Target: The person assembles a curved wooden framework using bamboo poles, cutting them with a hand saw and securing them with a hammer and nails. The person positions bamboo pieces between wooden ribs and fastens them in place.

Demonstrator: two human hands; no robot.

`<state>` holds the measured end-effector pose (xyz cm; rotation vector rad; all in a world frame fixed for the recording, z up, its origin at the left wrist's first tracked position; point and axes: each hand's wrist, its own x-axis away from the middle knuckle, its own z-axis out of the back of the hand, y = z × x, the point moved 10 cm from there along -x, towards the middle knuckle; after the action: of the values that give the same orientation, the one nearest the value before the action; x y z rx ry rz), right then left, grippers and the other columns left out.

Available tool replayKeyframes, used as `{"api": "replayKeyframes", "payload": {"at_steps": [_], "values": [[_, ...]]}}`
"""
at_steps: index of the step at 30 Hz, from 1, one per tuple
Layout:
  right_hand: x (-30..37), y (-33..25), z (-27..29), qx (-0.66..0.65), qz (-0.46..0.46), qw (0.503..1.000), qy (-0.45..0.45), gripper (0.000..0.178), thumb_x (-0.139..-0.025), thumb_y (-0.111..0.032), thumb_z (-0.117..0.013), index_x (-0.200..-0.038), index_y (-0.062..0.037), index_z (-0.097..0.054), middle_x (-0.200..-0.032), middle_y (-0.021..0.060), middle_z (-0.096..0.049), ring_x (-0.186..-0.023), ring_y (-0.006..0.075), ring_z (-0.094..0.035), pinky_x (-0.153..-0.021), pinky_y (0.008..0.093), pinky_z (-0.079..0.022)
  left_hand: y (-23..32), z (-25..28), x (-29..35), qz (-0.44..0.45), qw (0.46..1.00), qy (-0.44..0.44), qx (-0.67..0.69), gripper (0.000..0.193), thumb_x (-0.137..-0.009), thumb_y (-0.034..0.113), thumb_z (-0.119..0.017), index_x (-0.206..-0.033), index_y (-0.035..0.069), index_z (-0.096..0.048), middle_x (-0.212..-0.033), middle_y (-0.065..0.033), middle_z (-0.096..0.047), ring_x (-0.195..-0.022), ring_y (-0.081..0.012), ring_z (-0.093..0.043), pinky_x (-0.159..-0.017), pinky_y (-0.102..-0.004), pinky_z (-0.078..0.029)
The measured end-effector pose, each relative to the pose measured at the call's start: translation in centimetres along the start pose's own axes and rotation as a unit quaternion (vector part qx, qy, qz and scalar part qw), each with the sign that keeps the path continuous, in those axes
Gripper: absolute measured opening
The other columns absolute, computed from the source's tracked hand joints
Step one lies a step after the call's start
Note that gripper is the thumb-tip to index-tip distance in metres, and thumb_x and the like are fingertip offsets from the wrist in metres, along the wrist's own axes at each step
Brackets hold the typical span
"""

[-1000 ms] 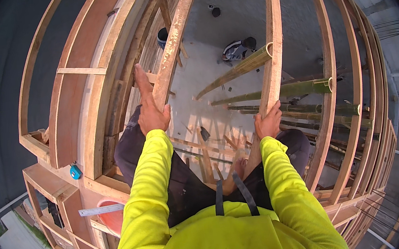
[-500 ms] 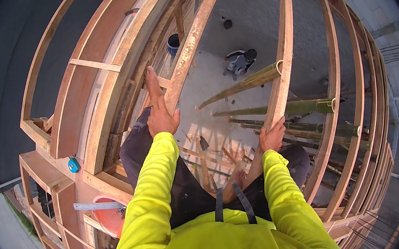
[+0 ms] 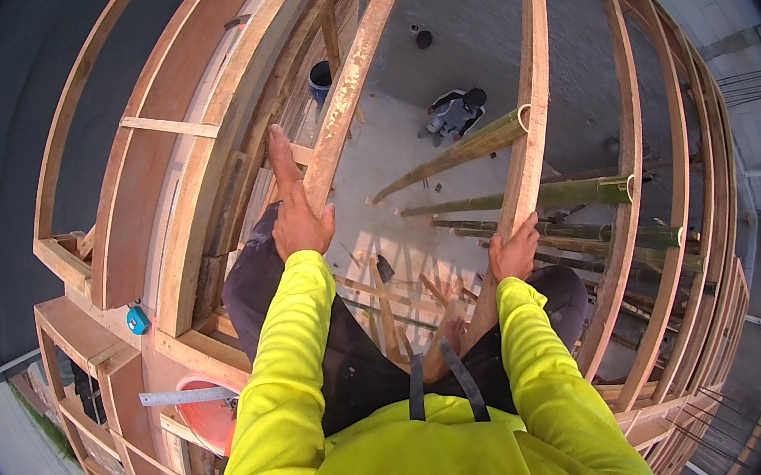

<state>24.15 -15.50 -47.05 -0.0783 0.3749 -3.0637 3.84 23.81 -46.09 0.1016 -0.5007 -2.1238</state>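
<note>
My left hand (image 3: 301, 226) lies at the near part of a pale wooden beam (image 3: 358, 71), beside my bent left knee, its fingers stretched forward. Its palm side is hidden. My right hand (image 3: 515, 251) is wrapped around a second wooden beam (image 3: 532, 114), with the fingertips out of sight on the far side. Beyond my left fingers, my bare left foot (image 3: 279, 150) rests on the timber framing. A green bamboo pole (image 3: 456, 154) leans up against the right beam from the floor below.
More bamboo poles (image 3: 575, 193) prop parallel beams on the right. Far below, a person (image 3: 458, 114) crouches on the concrete floor near a dark blue barrel (image 3: 321, 81). At left are a blue tape measure (image 3: 137, 320), a reddish bucket (image 3: 205, 420) and a metal ruler (image 3: 186, 395).
The whole view has shifted slightly, so most things sit a little farther left and higher. Both hands keep their places on the beams.
</note>
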Motion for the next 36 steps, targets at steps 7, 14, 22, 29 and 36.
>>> {"api": "replayKeyframes", "payload": {"at_steps": [7,14,22,29,36], "values": [[0.1,0.1,-0.1,0.009,-0.006,1.0,0.003,0.097,-0.078,-0.024,-0.071,-0.154,-0.0049,-0.014,-0.133,0.0222,-0.044,-0.121,0.0423,-0.048,-0.096,0.0494,-0.046,-0.6,-0.5,-0.1,-0.005,1.0,0.002,-0.008,0.07,-0.079,0.038,-0.073,-0.138,0.013,-0.044,-0.126,-0.0183,-0.057,-0.111,-0.0388,-0.059,-0.09,-0.0508,-0.048],[0.6,0.0,0.2,-0.002,0.004,1.0,0.005,0.097,-0.078,-0.024,-0.071,-0.154,-0.0046,-0.014,-0.133,0.0222,-0.043,-0.12,0.0427,-0.048,-0.096,0.0496,-0.045,-0.3,-0.5,0.2,-0.017,1.0,0.019,0.005,0.07,-0.08,0.038,-0.073,-0.138,0.013,-0.043,-0.126,-0.0196,-0.057,-0.112,-0.0399,-0.058,-0.091,-0.0521,-0.047],[-0.8,-0.1,0.5,0.017,0.008,1.0,0.004,0.097,-0.079,-0.025,-0.071,-0.154,-0.0051,-0.012,-0.133,0.0236,-0.043,-0.12,0.0429,-0.049,-0.096,0.0507,-0.046,0.7,-0.9,-0.5,-0.01,1.0,-0.002,0.014,0.07,-0.079,0.037,-0.074,-0.137,0.012,-0.044,-0.125,-0.0184,-0.057,-0.111,-0.0389,-0.059,-0.09,-0.0504,-0.048],[-0.6,0.7,-1.3,0.049,0.04,0.998,0.008,0.097,-0.083,-0.033,-0.07,-0.154,-0.0048,-0.012,-0.129,0.0269,-0.047,-0.113,0.0463,-0.055,-0.093,0.0558,-0.048,-1.1,1.5,0.2,0.026,0.998,0.007,0.049,0.057,-0.079,0.036,-0.075,-0.124,0.01,-0.05,-0.116,-0.014,-0.057,-0.117,-0.0318,-0.054,-0.094,-0.0488,-0.044],[-2.7,3.4,-5.5,0.114,0.046,0.992,-0.031,0.099,-0.081,-0.041,-0.073,-0.148,-0.0013,-0.013,-0.127,0.0363,-0.047,-0.112,0.0529,-0.055,-0.09,0.0574,-0.053,-0.1,6.8,8.4,0.065,0.948,0.101,0.296,0.073,-0.075,0.019,-0.075,-0.137,-0.001,-0.041,-0.14,-0.0203,-0.036,-0.139,-0.0389,-0.026,-0.116,-0.0504,-0.025]]}}
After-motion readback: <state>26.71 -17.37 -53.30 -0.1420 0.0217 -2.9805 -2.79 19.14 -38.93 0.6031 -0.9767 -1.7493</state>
